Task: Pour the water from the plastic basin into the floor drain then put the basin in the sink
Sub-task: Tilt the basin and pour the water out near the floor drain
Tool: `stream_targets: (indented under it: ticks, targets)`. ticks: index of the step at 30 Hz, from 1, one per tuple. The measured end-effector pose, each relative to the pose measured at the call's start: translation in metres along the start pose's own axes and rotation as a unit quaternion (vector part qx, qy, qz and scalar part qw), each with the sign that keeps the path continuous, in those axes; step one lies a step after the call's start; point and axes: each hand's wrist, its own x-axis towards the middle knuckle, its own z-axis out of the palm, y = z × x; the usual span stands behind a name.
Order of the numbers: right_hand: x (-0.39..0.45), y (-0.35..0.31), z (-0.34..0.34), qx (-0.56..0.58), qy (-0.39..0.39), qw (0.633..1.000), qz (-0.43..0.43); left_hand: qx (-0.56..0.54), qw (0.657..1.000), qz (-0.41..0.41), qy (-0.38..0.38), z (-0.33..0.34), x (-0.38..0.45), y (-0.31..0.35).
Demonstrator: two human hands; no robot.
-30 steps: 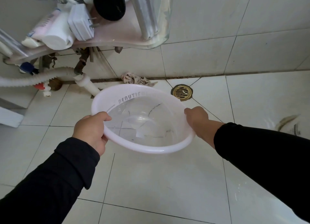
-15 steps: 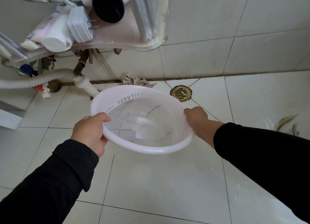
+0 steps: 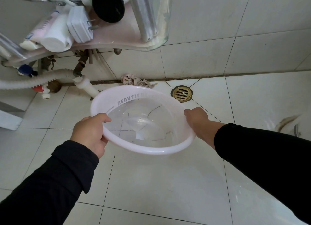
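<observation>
A translucent white plastic basin (image 3: 134, 96) with grey lettering hangs above the tiled floor, held nearly level with clear water in its bottom. My left hand (image 3: 90, 132) grips its near-left rim, thumb over the edge. My right hand (image 3: 196, 118) grips the right rim. The round brass floor drain (image 3: 181, 93) sits in the floor just beyond the basin's far right edge, near the wall. The sink's bowl is out of view.
A glass shelf (image 3: 151, 44) under the sink carries a white adapter (image 3: 79, 27), a tube and a black round thing. A corrugated white drain hose (image 3: 42, 79) and valves run along the wall at left. A crumpled rag (image 3: 136, 80) lies by the wall.
The basin and both hands have shifted very slightly left and away; the grip is unchanged.
</observation>
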Motion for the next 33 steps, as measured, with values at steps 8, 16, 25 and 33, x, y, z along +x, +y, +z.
stream_targets:
  ticks: [8, 16, 25, 33]
  targets:
    - [0.0019, -0.0006, 0.0006, -0.008, 0.0, 1.0, 0.001, -0.004, 1.0, -0.002, 0.001, 0.0002, 0.0016, -0.0004]
    - [0.0031, -0.0004, 0.0025, -0.01, -0.006, 1.0, 0.002, -0.005, 1.0, -0.003, 0.001, 0.0, 0.0053, -0.0008]
    - [0.0046, 0.0003, 0.0023, -0.013, -0.007, 1.0, 0.002, -0.002, 1.0, -0.005, -0.004, 0.0011, 0.0054, -0.0016]
    - [0.0045, 0.0019, 0.0029, -0.009, -0.008, 1.0, 0.005, -0.005, 1.0, -0.003, -0.001, 0.0016, 0.0049, -0.0004]
